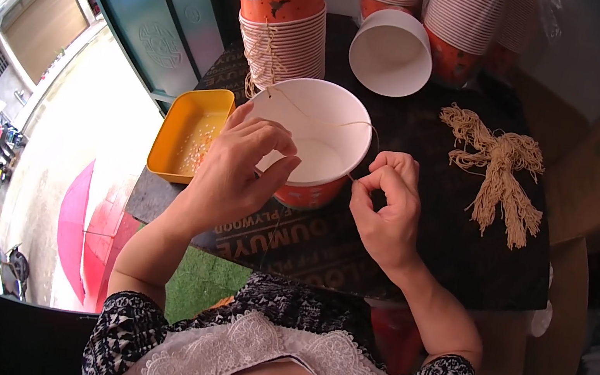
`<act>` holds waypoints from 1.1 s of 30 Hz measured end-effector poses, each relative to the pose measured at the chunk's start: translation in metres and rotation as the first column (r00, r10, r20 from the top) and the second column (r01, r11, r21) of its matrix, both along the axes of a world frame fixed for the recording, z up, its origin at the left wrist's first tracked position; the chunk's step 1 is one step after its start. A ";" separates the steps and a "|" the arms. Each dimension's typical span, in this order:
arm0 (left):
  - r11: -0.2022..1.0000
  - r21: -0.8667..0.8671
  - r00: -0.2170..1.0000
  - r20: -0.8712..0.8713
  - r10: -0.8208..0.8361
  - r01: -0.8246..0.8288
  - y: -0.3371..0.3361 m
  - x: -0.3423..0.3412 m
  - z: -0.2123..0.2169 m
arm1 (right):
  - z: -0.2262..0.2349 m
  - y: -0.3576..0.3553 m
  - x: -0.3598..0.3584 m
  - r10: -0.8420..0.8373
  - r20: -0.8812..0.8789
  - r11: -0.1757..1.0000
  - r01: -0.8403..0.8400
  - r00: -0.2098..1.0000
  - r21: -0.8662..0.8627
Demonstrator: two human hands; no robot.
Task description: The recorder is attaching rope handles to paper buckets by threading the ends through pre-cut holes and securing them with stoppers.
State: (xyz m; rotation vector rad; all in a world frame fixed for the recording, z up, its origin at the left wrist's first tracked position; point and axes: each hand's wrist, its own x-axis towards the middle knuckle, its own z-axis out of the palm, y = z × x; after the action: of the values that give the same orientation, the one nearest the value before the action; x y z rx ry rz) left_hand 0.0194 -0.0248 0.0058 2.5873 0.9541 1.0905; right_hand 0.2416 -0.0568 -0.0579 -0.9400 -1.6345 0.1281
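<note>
- While the bucket point(322, 144) stands upright on the desk point(439, 249), right in front of the person, a thin pale cord point(349, 124) crosses its white mouth from the far left of the rim to the right side. Being light paper and, as far as one can see, without a firm grip on it, the bucket could tip or slide if the cord were pulled hard.
- The right hand point(396, 212), just beside the right wall, has thumb and forefinger nearly together and seems to pinch the cord. So thin a strand could slip out of that pinch if the fingers relaxed.
- The left hand point(242, 156) is over the near left rim, fingers curled, with a narrow gap before the thumb. Whether it holds anything I cannot tell. Pressing down there could bend the rim.
- Beside the left forearm, near the desk's left edge, sits a yellow box point(195, 104) with small pale and orange bits point(200, 142) inside. A careless elbow could knock it and spill them.
- Behind, a tall stack point(282, 51) of buckets has cords dangling down its side; a sleeve or finger catching one might topple it.
- Far right lies a cord bundle point(503, 169), its strands loosely heaped; tugging one out could tangle the rest.
</note>
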 end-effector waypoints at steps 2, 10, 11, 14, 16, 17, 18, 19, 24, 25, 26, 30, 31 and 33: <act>1.000 0.010 1.000 -0.013 -0.021 0.022 0.002 0.001 0.002 | 0.000 0.000 0.000 -0.003 0.000 1.000 0.003 1.000 -0.004; 0.921 -0.366 0.991 0.014 -0.133 0.129 0.013 0.014 0.020 | 0.000 0.001 0.000 0.008 0.003 1.000 -0.008 1.000 -0.018; 0.910 -0.377 0.980 -0.021 -0.196 0.173 0.019 0.016 0.019 | 0.001 0.001 0.000 0.008 0.001 1.000 -0.008 1.000 -0.023; 0.881 -0.411 0.952 -0.084 -0.295 0.236 0.034 0.021 0.014 | 0.002 0.001 -0.001 0.008 -0.001 0.999 -0.008 1.000 -0.032; 0.864 -0.433 0.936 -0.112 -0.333 0.255 0.040 0.026 0.015 | 0.002 0.001 -0.001 0.008 -0.003 0.999 -0.008 1.000 -0.037; 0.859 -0.446 0.921 -0.164 -0.354 0.251 0.042 0.028 0.016 | 0.002 0.003 -0.002 0.013 -0.009 0.999 -0.013 1.000 -0.038; 0.854 -0.458 0.902 -0.215 -0.374 0.245 0.045 0.031 0.017 | 0.001 0.004 -0.002 0.018 -0.016 0.999 -0.019 1.000 -0.040; 0.854 -0.458 0.902 -0.214 -0.376 0.247 0.047 0.033 0.018 | 0.001 0.005 -0.003 0.017 -0.016 0.999 -0.018 1.000 -0.040; 0.845 -0.474 0.851 -0.311 -0.424 0.248 0.048 0.041 0.028 | 0.000 0.007 -0.003 0.019 -0.004 1.000 -0.019 1.000 -0.025; 0.844 -0.474 0.850 -0.310 -0.425 0.250 0.048 0.042 0.029 | 0.000 0.008 -0.003 0.017 -0.004 1.000 -0.017 1.000 -0.025; 0.867 -0.436 0.850 -0.337 -0.406 0.241 0.047 0.042 0.029 | -0.001 0.008 -0.004 0.017 -0.006 1.000 -0.017 1.000 -0.023; 0.933 -0.297 0.896 -0.326 -0.300 0.204 0.048 0.041 0.017 | -0.001 0.009 -0.006 0.014 -0.007 1.000 -0.014 1.000 -0.019; 0.933 -0.297 0.896 -0.327 -0.299 0.203 0.048 0.040 0.017 | -0.002 0.009 -0.007 0.015 -0.008 1.000 -0.015 1.000 -0.019; 0.942 -0.289 0.901 -0.343 -0.268 0.170 0.047 0.040 0.017 | -0.003 0.010 -0.006 0.010 -0.007 1.000 -0.010 1.000 -0.007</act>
State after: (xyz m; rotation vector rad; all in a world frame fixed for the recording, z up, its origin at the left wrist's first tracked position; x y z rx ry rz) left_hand 0.0595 0.0220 0.0233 2.6500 0.7787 0.3864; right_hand 0.2352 -0.0468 -0.0611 -0.9359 -1.6338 0.1438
